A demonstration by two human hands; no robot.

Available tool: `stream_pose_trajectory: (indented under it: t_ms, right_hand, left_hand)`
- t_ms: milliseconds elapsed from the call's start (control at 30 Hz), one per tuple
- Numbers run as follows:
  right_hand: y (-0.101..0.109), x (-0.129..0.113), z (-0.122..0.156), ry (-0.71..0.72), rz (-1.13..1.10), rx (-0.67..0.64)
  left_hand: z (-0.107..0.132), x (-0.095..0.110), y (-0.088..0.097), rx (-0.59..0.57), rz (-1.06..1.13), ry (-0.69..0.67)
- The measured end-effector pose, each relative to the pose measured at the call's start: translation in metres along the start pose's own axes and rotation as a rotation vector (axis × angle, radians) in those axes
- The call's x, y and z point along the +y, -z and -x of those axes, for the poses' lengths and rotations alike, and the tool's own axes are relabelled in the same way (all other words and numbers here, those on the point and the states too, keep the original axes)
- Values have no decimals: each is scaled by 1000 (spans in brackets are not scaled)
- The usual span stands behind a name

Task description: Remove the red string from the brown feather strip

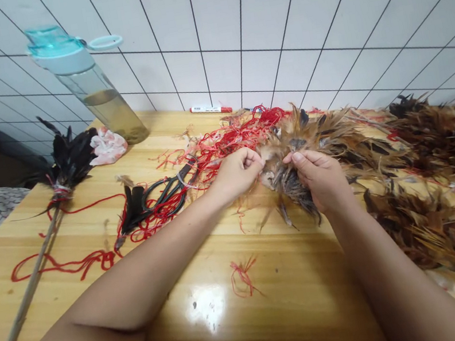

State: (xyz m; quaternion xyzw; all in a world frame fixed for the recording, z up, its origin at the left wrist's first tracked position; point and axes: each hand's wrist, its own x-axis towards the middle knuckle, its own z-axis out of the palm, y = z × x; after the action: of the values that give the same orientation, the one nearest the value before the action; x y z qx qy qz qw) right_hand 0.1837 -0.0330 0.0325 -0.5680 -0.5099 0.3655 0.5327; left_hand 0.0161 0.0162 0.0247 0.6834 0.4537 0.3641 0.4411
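Note:
My left hand point(242, 172) is closed in a pinch at the edge of a brown and grey bunch of feathers point(288, 183). Close by on the right, my right hand point(322, 175) pinches thumb against forefinger over the same bunch. Whatever lies between the fingertips of either hand is too small to make out. Behind my left hand spreads a tangle of red string point(243, 133). Black-handled scissors point(162, 196) rest on more red string left of that hand, beside a small black feather tuft point(132, 208).
A stick point(32, 284) tied with black feathers point(70, 156) leans over the table's left side. Behind it stand a water bottle point(112, 108) and crumpled tissue point(107, 145). A marker point(211, 109) lies by the tiled wall. Brown feather bundles point(431, 218) cover the right side.

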Motion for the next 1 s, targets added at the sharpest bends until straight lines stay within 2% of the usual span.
stream_pose_trajectory:
  t_ms: [67,167,367,600,1000]
  right_hand:
    - [-1,3,0,3,19,33]
    - [-4,9,0,-19,27,39]
    - [-11,20,2,-17,38,-6]
    - [-16,21,5,-48,49,-106]
    - [-18,19,8,-47,91,-130]
  left_hand:
    - [-1,3,1,31,185,47]
    - [1,7,0,-27,429,99]
    - [1,0,-8,-130,706,85]
    - [2,-4,-10,-194,635,-34]
    - [5,3,-10,-160,587,56]
